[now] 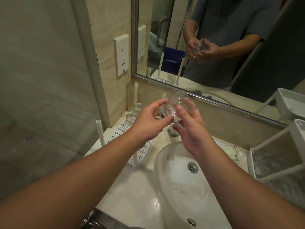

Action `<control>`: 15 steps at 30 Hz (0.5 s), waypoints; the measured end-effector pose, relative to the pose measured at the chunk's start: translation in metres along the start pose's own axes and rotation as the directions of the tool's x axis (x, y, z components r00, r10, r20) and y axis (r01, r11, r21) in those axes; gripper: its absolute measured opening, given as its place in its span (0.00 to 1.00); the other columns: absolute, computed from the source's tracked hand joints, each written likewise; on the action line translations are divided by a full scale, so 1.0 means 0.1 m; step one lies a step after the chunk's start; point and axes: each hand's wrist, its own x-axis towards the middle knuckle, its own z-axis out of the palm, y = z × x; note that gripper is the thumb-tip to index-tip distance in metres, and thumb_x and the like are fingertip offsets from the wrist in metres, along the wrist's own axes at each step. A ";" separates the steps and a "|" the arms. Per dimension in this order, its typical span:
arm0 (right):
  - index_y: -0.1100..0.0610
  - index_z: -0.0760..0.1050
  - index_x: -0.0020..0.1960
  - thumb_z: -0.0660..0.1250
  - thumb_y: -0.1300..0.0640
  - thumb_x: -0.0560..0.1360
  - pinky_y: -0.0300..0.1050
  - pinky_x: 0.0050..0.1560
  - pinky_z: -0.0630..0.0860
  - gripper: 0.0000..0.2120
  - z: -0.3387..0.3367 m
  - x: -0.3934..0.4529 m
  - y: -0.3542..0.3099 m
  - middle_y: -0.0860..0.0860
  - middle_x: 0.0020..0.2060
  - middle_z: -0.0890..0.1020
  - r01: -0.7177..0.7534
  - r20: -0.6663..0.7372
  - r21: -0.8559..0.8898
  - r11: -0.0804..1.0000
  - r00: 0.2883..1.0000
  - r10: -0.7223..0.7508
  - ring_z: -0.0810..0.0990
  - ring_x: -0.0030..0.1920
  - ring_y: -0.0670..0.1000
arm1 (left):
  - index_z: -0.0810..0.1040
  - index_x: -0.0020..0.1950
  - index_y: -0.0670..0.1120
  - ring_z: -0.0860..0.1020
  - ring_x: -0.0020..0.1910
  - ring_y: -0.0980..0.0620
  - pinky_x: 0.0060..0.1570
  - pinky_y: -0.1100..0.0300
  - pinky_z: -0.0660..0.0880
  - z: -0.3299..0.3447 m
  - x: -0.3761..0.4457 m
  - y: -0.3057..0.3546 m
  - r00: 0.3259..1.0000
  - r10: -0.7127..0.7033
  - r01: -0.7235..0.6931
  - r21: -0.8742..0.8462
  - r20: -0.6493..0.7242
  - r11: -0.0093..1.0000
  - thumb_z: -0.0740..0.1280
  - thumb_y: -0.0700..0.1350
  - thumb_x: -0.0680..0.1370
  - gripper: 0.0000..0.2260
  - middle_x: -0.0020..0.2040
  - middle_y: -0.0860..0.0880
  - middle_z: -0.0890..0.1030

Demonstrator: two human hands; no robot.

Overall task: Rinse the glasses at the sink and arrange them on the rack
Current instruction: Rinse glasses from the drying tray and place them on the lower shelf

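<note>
A clear drinking glass (pixel 177 104) is held tilted above the counter, between the rack and the sink. My left hand (pixel 148 123) grips its base from the left with thumb and fingers. My right hand (pixel 193 131) holds it from below and the right, fingers around its body. The white perforated rack (pixel 118 134) with upright pegs lies on the counter to the left. Two clear glasses (pixel 134 113) stand on its far end near the wall. The white oval sink (pixel 178 179) lies below my right hand, its basin wet.
A mirror (pixel 222 47) runs along the back wall and reflects a person holding the glass. White wire shelves (pixel 277 156) stand at the right. A wall socket panel (pixel 121 55) is above the rack. The tap base (pixel 172 132) sits behind the sink. Glass partition at left.
</note>
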 end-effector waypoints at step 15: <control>0.39 0.70 0.67 0.81 0.54 0.66 0.37 0.42 0.80 0.35 -0.34 -0.07 0.01 0.41 0.57 0.81 0.167 -0.071 -0.400 0.901 0.975 -0.212 0.80 0.55 0.43 | 0.79 0.63 0.60 0.80 0.45 0.64 0.41 0.69 0.74 0.19 0.01 0.04 0.998 0.012 -0.009 0.047 -0.060 0.999 0.64 0.42 0.81 0.16 0.52 0.59 0.83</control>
